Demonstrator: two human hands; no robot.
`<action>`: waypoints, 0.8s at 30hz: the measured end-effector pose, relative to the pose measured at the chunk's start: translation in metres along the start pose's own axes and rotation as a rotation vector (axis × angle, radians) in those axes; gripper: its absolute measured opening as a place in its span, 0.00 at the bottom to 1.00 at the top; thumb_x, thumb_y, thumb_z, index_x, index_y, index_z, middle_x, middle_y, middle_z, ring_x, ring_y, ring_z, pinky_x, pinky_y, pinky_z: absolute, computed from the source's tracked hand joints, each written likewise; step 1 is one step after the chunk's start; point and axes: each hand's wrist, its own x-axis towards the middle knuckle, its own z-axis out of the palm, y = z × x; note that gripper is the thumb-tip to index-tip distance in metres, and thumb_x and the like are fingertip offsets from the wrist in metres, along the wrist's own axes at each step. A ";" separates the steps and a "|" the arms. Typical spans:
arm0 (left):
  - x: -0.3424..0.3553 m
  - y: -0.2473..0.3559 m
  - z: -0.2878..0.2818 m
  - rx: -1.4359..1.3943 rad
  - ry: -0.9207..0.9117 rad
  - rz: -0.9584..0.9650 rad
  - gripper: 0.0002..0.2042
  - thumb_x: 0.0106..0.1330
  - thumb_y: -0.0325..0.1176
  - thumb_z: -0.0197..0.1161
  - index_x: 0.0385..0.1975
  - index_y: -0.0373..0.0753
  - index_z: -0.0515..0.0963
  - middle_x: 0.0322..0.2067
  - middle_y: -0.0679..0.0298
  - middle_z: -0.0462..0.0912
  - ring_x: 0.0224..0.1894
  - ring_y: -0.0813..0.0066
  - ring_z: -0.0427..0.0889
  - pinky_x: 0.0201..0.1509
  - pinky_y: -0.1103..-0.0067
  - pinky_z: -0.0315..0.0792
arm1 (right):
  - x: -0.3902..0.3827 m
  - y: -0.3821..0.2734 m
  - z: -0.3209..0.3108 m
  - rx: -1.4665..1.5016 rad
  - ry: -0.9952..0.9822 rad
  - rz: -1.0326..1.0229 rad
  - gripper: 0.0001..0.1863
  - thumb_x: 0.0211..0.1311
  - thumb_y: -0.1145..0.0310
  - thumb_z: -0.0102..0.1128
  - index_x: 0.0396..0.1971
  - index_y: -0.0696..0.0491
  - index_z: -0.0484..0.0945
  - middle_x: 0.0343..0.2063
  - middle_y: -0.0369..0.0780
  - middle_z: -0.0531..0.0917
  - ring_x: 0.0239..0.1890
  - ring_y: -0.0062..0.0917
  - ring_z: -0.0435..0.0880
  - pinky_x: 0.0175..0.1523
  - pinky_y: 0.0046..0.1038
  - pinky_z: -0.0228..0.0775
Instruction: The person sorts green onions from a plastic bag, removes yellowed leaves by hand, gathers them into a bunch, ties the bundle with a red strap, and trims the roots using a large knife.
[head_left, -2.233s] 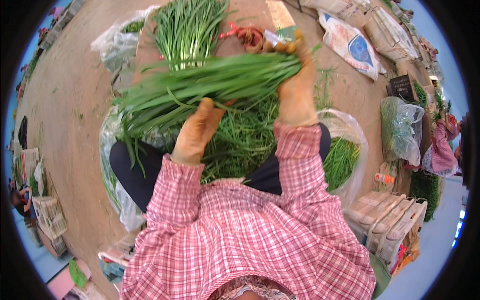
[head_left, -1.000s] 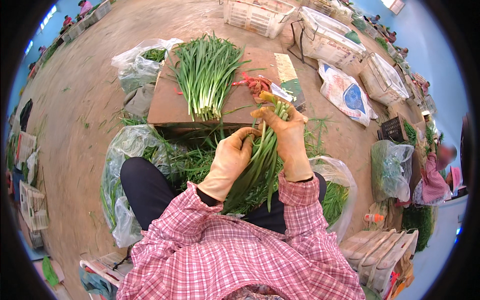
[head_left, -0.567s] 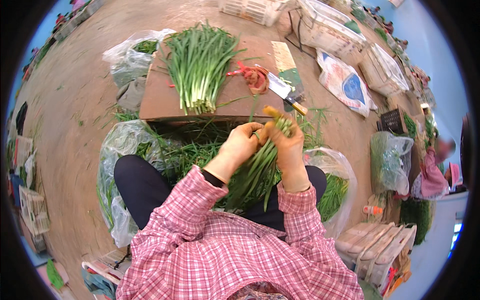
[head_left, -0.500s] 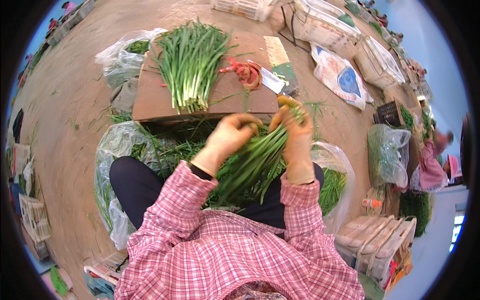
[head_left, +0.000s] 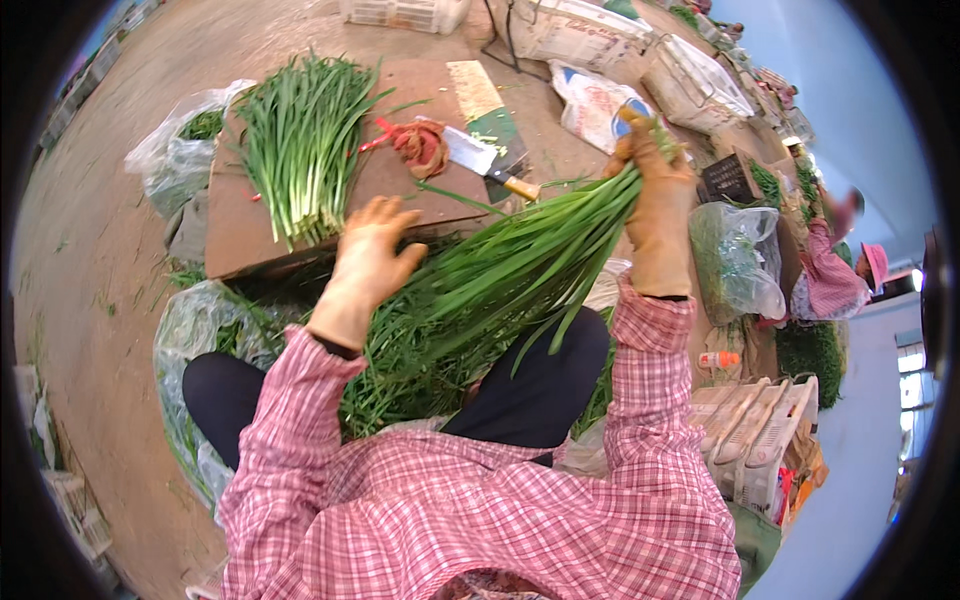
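Observation:
My right hand (head_left: 655, 215), in a tan glove, is raised at the right, gripping the stem ends of a long green leafy bunch (head_left: 530, 255) whose leaves hang down to the left. My left hand (head_left: 365, 265), also gloved, is open with fingers apart, beside the leaf tips, holding nothing. Ahead, a brown board (head_left: 418, 85) carries a trimmed bunch (head_left: 305, 140) of greens with pale stems, a red tangle of ties (head_left: 420, 150) and a cleaver (head_left: 467, 150) with a light wooden handle. Loose greens (head_left: 395, 370) lie beneath my hands.
Plastic bags of greens (head_left: 195, 330) sit beside my legs and left of the board. White crates (head_left: 690, 80) and a printed sack (head_left: 580, 100) lie beyond. On the right are a black crate (head_left: 730, 180), an orange bottle (head_left: 720, 358), stacked crates (head_left: 745, 430) and a co-worker (head_left: 830, 275) in pink.
My right hand has lifted the bunch up and to the right. My left hand has let go of it, moved leftward and opened. The view has shifted, the board now appearing further left.

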 end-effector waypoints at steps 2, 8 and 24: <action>0.001 0.017 -0.028 -0.553 -0.116 -0.165 0.23 0.65 0.44 0.64 0.55 0.37 0.77 0.57 0.50 0.78 0.60 0.55 0.76 0.64 0.64 0.69 | 0.008 -0.029 -0.008 -0.113 0.019 -0.098 0.14 0.65 0.64 0.66 0.45 0.57 0.81 0.24 0.35 0.83 0.21 0.18 0.79 0.26 0.21 0.70; -0.023 0.109 -0.028 -1.979 -0.966 0.015 0.39 0.65 0.65 0.53 0.61 0.33 0.71 0.57 0.52 0.78 0.60 0.60 0.77 0.62 0.65 0.72 | -0.052 -0.049 0.024 -0.368 -0.139 -0.757 0.17 0.59 0.76 0.68 0.48 0.55 0.80 0.28 0.35 0.85 0.28 0.16 0.83 0.31 0.19 0.75; -0.017 0.148 -0.042 -2.144 -0.584 -0.307 0.20 0.57 0.30 0.71 0.49 0.34 0.75 0.40 0.61 0.82 0.36 0.72 0.83 0.42 0.76 0.79 | -0.170 -0.024 -0.050 -0.227 -1.107 -0.495 0.30 0.58 0.62 0.67 0.59 0.59 0.73 0.51 0.44 0.80 0.57 0.38 0.76 0.61 0.38 0.66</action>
